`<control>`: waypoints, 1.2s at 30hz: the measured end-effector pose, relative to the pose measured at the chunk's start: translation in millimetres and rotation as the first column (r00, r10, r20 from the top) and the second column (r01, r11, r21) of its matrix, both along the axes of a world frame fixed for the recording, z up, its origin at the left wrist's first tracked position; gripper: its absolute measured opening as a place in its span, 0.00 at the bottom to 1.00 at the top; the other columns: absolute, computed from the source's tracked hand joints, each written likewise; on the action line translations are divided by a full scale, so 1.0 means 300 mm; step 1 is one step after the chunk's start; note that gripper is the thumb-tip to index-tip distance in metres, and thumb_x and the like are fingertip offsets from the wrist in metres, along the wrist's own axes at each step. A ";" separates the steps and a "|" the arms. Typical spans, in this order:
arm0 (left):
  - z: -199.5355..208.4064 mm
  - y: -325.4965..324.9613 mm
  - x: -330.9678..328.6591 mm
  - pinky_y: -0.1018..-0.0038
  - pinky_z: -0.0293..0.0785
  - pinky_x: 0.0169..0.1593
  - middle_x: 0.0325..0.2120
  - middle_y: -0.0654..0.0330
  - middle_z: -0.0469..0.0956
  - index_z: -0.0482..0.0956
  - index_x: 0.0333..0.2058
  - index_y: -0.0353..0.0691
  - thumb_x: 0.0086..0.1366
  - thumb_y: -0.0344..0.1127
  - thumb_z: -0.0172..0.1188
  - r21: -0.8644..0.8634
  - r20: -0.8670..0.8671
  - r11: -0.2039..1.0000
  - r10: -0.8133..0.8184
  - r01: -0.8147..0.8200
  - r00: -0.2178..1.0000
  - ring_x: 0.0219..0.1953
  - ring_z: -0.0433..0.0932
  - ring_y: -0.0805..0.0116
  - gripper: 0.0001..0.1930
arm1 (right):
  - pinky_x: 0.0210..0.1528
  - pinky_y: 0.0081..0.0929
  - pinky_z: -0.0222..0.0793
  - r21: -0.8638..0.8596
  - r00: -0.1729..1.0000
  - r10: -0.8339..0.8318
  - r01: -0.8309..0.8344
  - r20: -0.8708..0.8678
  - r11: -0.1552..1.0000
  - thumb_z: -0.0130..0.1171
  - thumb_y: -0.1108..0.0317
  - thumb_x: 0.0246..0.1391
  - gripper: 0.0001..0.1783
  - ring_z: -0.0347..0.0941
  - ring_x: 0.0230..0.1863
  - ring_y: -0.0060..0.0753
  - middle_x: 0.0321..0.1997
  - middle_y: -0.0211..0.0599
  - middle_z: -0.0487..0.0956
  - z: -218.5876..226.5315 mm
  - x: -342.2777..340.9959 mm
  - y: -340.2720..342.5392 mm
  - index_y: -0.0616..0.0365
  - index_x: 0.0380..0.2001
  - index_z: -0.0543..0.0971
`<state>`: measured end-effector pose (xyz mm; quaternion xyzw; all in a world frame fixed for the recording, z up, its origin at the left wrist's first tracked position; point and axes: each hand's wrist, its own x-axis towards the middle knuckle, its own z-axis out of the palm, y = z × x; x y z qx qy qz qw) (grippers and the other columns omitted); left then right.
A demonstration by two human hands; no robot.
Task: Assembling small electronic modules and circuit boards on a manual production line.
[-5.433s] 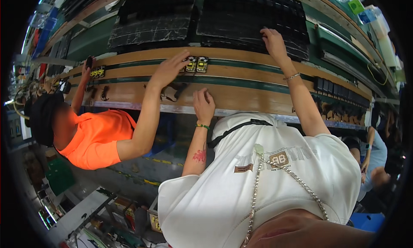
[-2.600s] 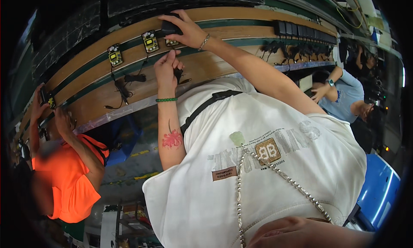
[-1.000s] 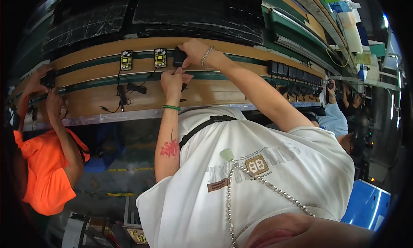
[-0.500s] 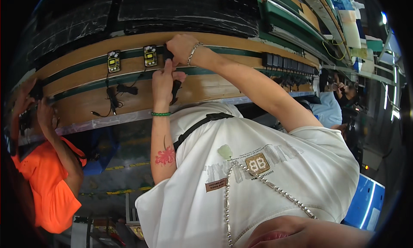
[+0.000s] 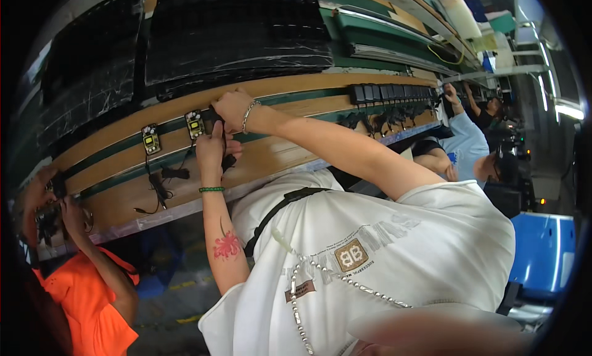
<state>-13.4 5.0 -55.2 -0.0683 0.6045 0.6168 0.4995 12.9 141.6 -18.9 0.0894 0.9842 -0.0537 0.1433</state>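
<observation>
My right hand (image 5: 234,109), with a silver bracelet, closes its fingers on a small black adapter case (image 5: 213,117) over the green conveyor strip. Just below, my left hand (image 5: 211,149), with a green beaded bracelet, grips the same case from its near side, thumb pointing up. A black cable (image 5: 229,161) hangs beside the left palm. My fingers cover most of the case. To the left, two small circuit boards with yellow parts, a nearer board (image 5: 195,125) and a farther-left board (image 5: 151,140), lie on the strip. Their black cords (image 5: 159,189) trail over the wooden edge.
Several black adapters (image 5: 388,94) stand in a row on the line at right, cords hanging. Large black panels (image 5: 234,41) lie beyond the bench. An orange-shirted person (image 5: 86,300) works at left; another in light blue (image 5: 465,146) sits at right.
The whole view has shifted, so the bench appears lower and farther left. Both my hands stay together at the black case. The light-blue-shirted person now has an arm raised toward the line.
</observation>
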 end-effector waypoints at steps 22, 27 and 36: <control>-0.077 0.146 0.169 0.68 0.72 0.24 0.12 0.53 0.76 0.79 0.24 0.27 0.68 0.55 0.48 -0.343 -0.358 0.930 -0.258 0.131 0.897 0.17 0.76 0.57 0.31 | 0.37 0.38 0.74 -0.119 1.000 0.013 -0.015 -0.022 0.993 0.75 0.63 0.28 0.22 0.75 0.31 0.50 0.33 0.44 0.77 -0.049 0.103 0.185 0.63 0.29 0.80; -0.065 0.043 0.165 0.64 0.72 0.28 0.19 0.51 0.78 0.79 0.35 0.29 0.69 0.49 0.47 -0.626 -0.644 0.768 -0.608 0.138 0.464 0.20 0.75 0.51 0.24 | 0.40 0.38 0.72 -0.309 0.998 -0.064 0.062 0.005 0.949 0.75 0.60 0.30 0.28 0.75 0.34 0.49 0.36 0.43 0.79 0.082 0.113 0.174 0.64 0.36 0.79; -0.089 -0.152 0.080 0.60 0.66 0.48 0.34 0.54 0.78 0.72 0.49 0.37 0.63 0.36 0.58 -0.374 -0.888 0.683 -0.459 -0.628 0.029 0.36 0.74 0.53 0.16 | 0.48 0.36 0.69 0.310 0.906 -0.130 0.269 -0.402 0.912 0.68 0.72 0.38 0.18 0.71 0.44 0.46 0.44 0.43 0.74 0.095 0.145 0.608 0.54 0.37 0.80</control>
